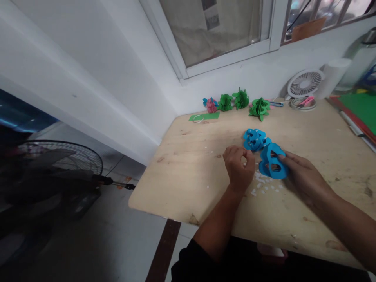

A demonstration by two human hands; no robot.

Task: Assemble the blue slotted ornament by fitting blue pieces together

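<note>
In my right hand (302,172) is a blue paper cut-out (272,160), folded in layers with rounded lobes and holes. The thumb lies on its face at the right edge. My left hand (239,166) is beside it, thumb and forefinger tips pinched together; whatever they hold, if anything, is too small to make out. Just beyond the hands lie more blue paper cut-outs (253,140) in a loose pile, dotted with small white bits. Small white paper scraps (263,182) are scattered on the wooden table (182,168) between my hands.
Along the wall stand green paper flowers (241,98) and a pink and blue one (211,105). A ring lies on a green strip (210,116). At the back right are a small white fan (305,83), a tape roll (302,105) and green sheets (360,107). A floor fan (58,160) stands left.
</note>
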